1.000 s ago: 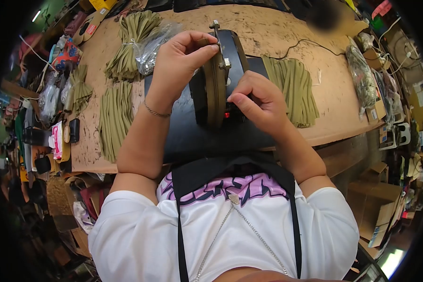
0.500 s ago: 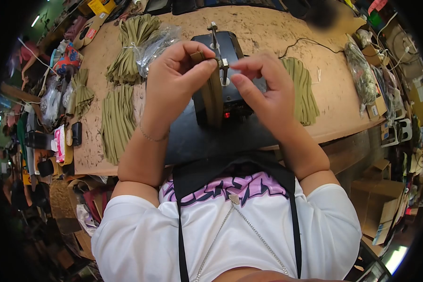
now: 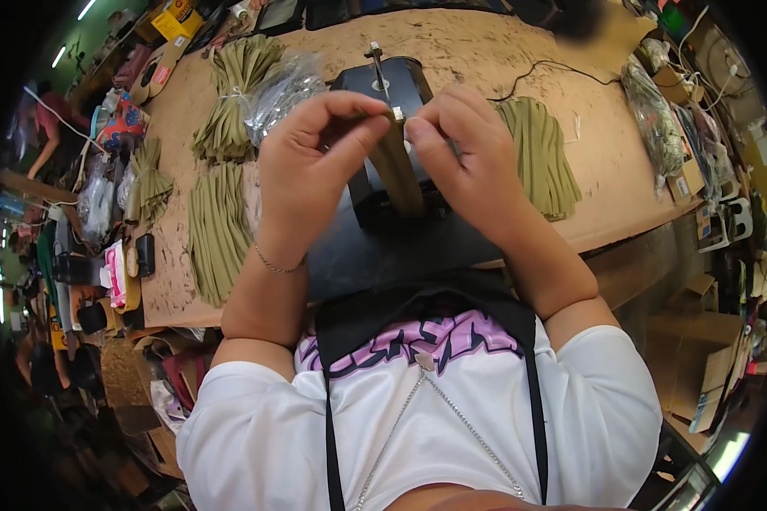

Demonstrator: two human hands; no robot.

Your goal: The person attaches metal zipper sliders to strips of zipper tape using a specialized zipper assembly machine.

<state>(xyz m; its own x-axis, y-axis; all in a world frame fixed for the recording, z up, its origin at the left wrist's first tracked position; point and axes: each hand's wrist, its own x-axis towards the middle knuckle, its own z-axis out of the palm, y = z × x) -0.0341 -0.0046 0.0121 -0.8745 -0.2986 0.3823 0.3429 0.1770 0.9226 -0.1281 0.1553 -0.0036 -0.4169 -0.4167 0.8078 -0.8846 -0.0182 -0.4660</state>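
My left hand (image 3: 315, 153) pinches the upper end of an olive-brown strip (image 3: 399, 175), which looks like zipper tape and hangs down toward me. Thumb and forefinger of my right hand (image 3: 469, 149) are pressed together beside it, close to a small metal fitting (image 3: 398, 113); whatever they hold is too small or hidden to make out. Both hands are over a black box-shaped device (image 3: 360, 183) on the table. An upright metal post (image 3: 377, 61) rises from its far part. The hands and strip cover much of the device.
Bundles of olive strips lie left (image 3: 217, 234), farther left-back (image 3: 240, 102) and right (image 3: 537, 157) on the brown table (image 3: 477, 43). A clear plastic bag (image 3: 285, 89) touches the back bundle. A black cable (image 3: 562, 64) crosses the back right. Cardboard boxes (image 3: 690, 358) stand at right.
My right hand has come in toward the left hand, its fingers closing to a pinch by the fitting. The strip's lower part has swung slightly right.
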